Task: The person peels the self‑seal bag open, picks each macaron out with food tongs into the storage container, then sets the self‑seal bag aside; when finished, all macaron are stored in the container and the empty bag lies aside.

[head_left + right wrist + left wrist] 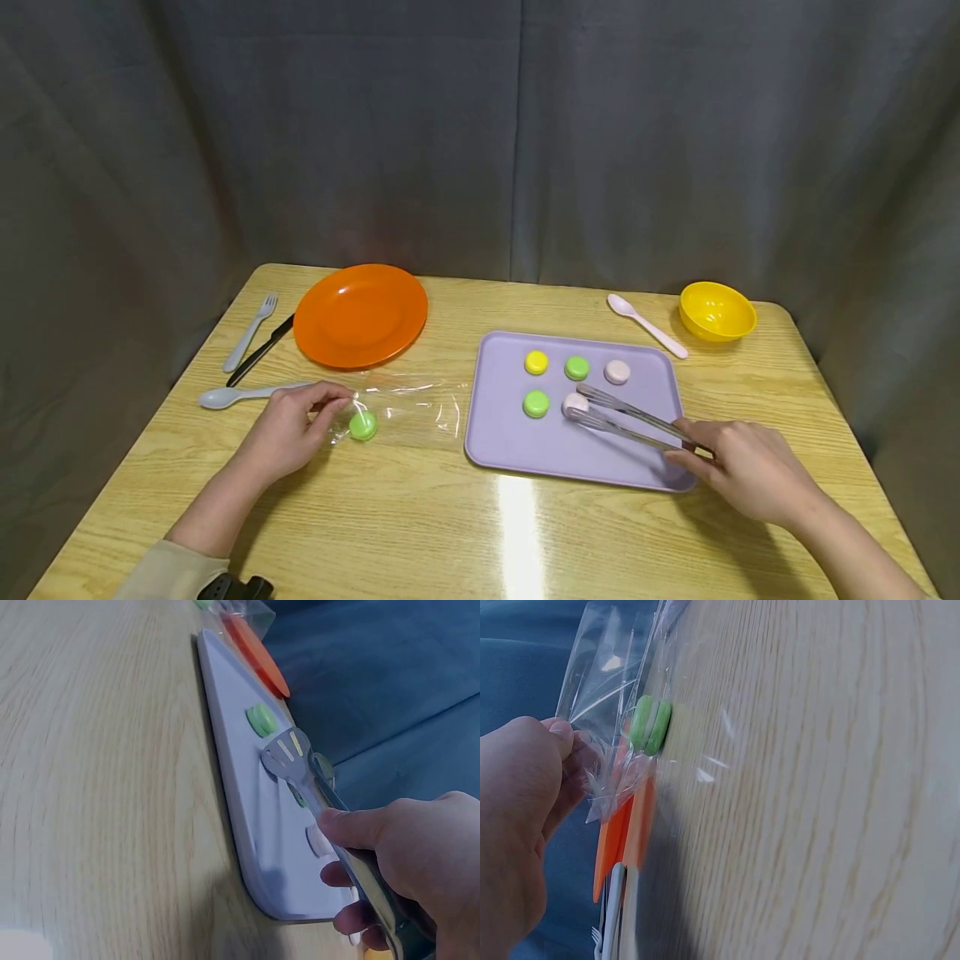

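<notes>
We see a pale pink macaron [575,402] on the lilac tray [510,437], caught between the tips of the metal tongs [626,419]. Our right hand [738,467] holds the tongs by their handle end, its grip closed around both arms, at about four o'clock from the macaron, over the tray's near right corner. On the tray a green macaron [536,403] lies at nine o'clock from the pink one, and a yellow one [536,362], another green one [577,367] and a second pink one [617,372] sit in a row behind.

Off the tray at nine o'clock, our left hand [288,429] pinches the edge of a clear plastic bag [416,402] lying on the worktop [420,517]; a green macaron [363,426] is inside it, just beside the fingers.

Farther out, an orange plate [361,315] stands at eleven o'clock, with a knife [259,351], a fork [250,332] and a grey spoon [240,394] to its left. At one o'clock lie a pink spoon [647,325] and a yellow bowl [717,312].
</notes>
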Action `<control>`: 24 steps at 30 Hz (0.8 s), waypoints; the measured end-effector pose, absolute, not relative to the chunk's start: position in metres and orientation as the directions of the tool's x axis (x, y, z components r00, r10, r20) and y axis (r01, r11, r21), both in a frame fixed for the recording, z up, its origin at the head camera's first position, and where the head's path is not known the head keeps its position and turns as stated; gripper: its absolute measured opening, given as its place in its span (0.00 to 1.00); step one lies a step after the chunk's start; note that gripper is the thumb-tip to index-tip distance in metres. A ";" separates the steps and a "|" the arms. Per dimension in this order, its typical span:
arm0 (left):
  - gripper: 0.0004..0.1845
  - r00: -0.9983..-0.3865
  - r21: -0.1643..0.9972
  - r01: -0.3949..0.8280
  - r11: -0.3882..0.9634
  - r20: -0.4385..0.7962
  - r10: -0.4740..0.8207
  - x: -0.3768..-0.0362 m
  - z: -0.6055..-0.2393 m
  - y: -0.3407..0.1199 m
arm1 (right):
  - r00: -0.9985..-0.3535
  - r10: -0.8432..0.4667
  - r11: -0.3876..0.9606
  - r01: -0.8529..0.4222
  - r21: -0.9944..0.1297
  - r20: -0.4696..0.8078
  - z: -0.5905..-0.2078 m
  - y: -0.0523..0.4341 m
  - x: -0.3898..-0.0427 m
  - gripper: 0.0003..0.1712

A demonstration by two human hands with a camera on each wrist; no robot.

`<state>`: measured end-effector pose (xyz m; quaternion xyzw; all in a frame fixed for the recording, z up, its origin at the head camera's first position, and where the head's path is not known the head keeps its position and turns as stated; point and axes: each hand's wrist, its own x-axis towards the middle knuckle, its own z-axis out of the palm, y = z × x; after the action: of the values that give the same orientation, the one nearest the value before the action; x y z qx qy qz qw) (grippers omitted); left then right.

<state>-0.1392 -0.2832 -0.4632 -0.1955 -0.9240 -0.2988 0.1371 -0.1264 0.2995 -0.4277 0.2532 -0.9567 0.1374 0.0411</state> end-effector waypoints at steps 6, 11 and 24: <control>0.06 -0.879 0.499 0.458 0.736 0.380 0.289 -0.139 -0.462 -0.282 | -0.888 -0.448 0.841 -0.458 -0.288 0.105 -0.425 0.296 -0.128 0.11; 0.06 -0.879 0.503 0.457 0.734 0.381 0.286 -0.139 -0.463 -0.282 | -0.837 -0.501 0.785 -0.546 -0.293 0.218 -0.423 0.280 -0.132 0.08; 0.06 -0.882 0.503 0.453 0.736 0.376 0.285 -0.137 -0.462 -0.282 | -0.726 -0.625 0.652 -0.688 -0.319 0.288 -0.428 0.215 -0.148 0.07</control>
<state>-0.1375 -0.2821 -0.4618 -0.2002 -0.9213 -0.3033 0.1384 -0.1480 0.2149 -0.4277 0.3625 -0.9056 0.2068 0.0760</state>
